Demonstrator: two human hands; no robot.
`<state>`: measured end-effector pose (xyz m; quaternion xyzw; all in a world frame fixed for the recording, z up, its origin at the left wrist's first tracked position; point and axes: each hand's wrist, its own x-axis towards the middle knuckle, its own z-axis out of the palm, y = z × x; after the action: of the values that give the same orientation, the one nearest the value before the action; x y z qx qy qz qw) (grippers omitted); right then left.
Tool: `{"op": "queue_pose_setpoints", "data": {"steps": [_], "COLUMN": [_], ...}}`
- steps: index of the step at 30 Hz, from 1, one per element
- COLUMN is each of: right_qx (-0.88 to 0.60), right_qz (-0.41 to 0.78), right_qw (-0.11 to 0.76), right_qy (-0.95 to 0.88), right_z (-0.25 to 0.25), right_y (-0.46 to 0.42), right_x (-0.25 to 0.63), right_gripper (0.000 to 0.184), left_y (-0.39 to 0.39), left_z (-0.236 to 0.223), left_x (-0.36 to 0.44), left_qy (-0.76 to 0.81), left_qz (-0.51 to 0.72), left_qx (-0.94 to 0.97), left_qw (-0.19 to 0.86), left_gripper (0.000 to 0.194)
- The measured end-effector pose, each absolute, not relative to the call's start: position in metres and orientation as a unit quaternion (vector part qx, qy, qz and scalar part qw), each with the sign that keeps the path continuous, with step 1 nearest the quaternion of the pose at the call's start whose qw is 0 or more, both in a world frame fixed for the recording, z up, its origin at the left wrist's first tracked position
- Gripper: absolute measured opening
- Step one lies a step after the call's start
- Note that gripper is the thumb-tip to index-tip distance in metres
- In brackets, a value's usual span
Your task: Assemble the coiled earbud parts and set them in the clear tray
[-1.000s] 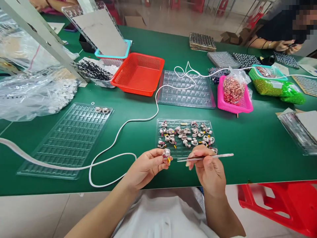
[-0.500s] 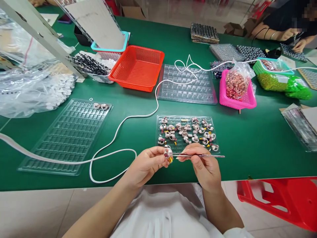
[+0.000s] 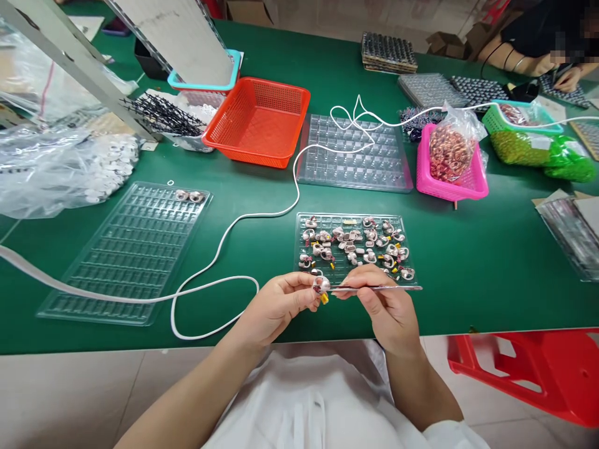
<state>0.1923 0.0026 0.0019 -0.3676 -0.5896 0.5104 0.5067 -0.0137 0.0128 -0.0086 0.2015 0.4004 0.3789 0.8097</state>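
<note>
Between the thumb and fingers of my left hand [image 3: 285,305] is a small white rounded earphone-like part [image 3: 322,284] with a yellow tab hanging below it. My right hand [image 3: 386,305] is closed on a thin metal tool, apparently tweezers [image 3: 397,287], held level with its tip pointing left at the part. Whether the tip touches the part is too small to tell. Just beyond both hands lies a clear tray [image 3: 299,240] with several similar white parts, some with yellow tabs. Farther left, a long clear tray [image 3: 116,249] carries two such parts in its far right corner.
A white cable [image 3: 238,216] loops across the green table [image 3: 262,249]. Beyond are a red basket [image 3: 257,134], a clear compartment tray [image 3: 355,156] and a pink basket [image 3: 453,190] holding a bag of copper-coloured parts. A red stool [image 3: 556,368] stands right; a co-worker's hand [image 3: 568,80] is at far right.
My left hand has turned the white part slightly, and the tool in my right hand now lies a little closer to it. The whole view has shifted slightly.
</note>
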Motion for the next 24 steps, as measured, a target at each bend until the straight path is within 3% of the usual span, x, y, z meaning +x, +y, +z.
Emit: {"op": "queue_pose_setpoints", "data": {"steps": [9,24], "right_qx": [-0.382,-0.355], "right_qz": [0.504,0.615], "right_qw": [0.475,0.502], "right_qy": [-0.613,-0.494], "right_z": [0.008,-0.011], "right_y": [0.006,0.01], "right_x": [0.196,0.196], "right_gripper": [0.021,0.02], "left_y": [0.014,0.014], "left_z": [-0.008,-0.011], "left_x": [-0.016,-0.018], "left_qy": [0.415,0.418], "left_qz": [0.364,0.354], "left_qx": [0.284,0.294], "left_qw": [0.784,0.784], "left_gripper": [0.025,0.026]}}
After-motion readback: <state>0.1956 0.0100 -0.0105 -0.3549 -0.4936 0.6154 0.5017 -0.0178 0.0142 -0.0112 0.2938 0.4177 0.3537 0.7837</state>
